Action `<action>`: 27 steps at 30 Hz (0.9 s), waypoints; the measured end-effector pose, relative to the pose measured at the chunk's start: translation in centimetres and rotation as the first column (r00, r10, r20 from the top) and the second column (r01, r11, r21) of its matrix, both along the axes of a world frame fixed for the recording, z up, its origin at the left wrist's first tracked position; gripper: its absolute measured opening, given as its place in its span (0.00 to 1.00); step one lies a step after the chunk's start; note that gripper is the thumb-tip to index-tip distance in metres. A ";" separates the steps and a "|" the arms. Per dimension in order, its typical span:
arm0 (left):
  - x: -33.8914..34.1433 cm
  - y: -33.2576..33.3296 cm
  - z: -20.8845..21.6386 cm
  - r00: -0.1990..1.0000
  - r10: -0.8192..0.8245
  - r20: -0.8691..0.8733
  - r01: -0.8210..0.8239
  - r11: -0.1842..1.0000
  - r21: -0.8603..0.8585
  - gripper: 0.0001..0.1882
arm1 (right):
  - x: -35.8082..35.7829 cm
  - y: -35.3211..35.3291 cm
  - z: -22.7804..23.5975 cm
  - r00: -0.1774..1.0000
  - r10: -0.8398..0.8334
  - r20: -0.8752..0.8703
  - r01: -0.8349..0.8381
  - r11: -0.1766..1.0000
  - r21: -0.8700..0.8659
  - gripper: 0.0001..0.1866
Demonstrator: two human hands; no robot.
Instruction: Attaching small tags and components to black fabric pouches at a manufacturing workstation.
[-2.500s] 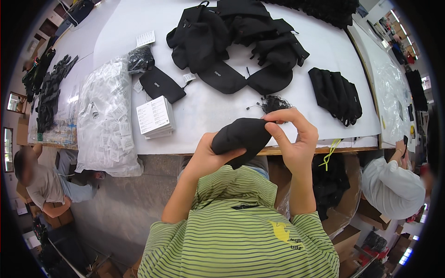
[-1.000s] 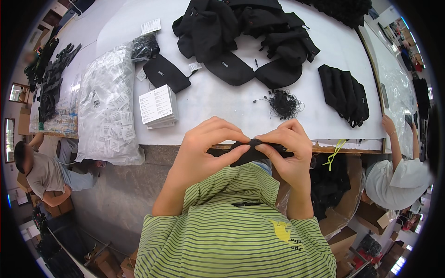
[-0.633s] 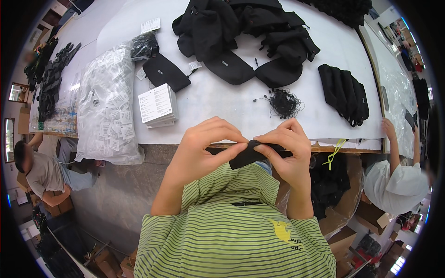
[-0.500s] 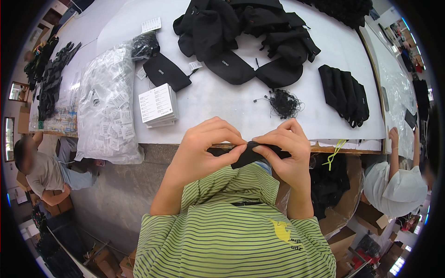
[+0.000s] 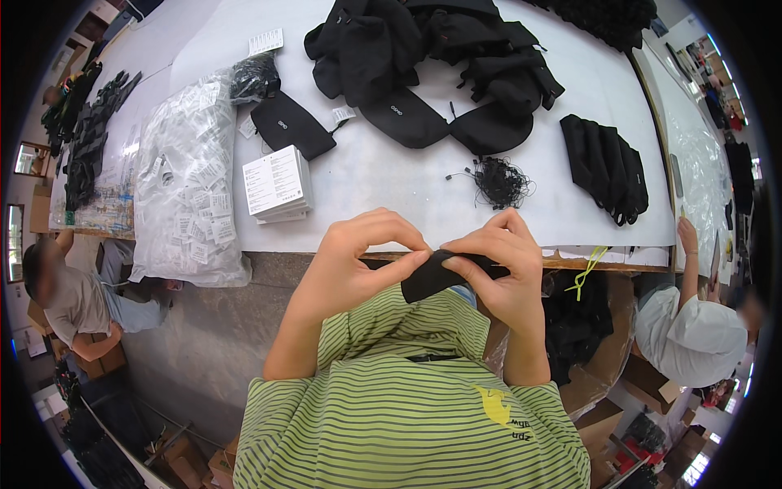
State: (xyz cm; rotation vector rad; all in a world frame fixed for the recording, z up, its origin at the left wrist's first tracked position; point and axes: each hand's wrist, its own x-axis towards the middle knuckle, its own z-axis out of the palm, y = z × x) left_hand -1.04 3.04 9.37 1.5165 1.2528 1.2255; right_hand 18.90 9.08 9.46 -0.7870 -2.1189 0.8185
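Both hands meet just off the table's near edge, over my striped shirt. Between them is a piece of black cloth point(image 5: 425, 282), likely a small pouch, its shape mostly hidden by my fingers. My left hand point(image 5: 350, 254) pinches its upper edge between thumb and fingertips. Close beside, my right hand point(image 5: 503, 259) pinches the same edge, with more of the cloth behind its fingers. Beyond my right hand lies a tangle of black cords point(image 5: 498, 182). A stack of white printed cards point(image 5: 273, 183) stands beyond my left hand.
A black pouch point(image 5: 292, 126) lies behind the cards, beside a clear plastic bag of white tags point(image 5: 187, 183). Black pouches form a pile point(image 5: 366, 53) at the back and a row point(image 5: 601, 163) at right. A box point(image 5: 615, 326) sits below the edge. People work at both sides.
My hands stay nearly in place, still pinching the cloth, whose hanging part has shifted slightly downward and left. The person at right has moved an arm.
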 end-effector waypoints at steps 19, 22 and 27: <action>0.4 -0.4 -0.9 0.996 0.084 0.013 -0.084 0.995 0.052 0.05 | -0.3 -0.1 -0.1 1.000 0.008 -0.007 -0.009 0.998 -0.054 0.10; 0.5 -0.4 -0.9 0.996 0.083 -0.009 -0.083 0.994 0.068 0.05 | -0.2 0.1 -0.2 1.000 -0.011 -0.017 0.011 1.000 -0.006 0.10; 0.7 -0.5 -0.3 0.949 0.140 -0.284 -0.078 0.973 0.219 0.07 | -0.3 0.1 -0.3 0.999 -0.035 0.029 0.033 0.997 0.068 0.10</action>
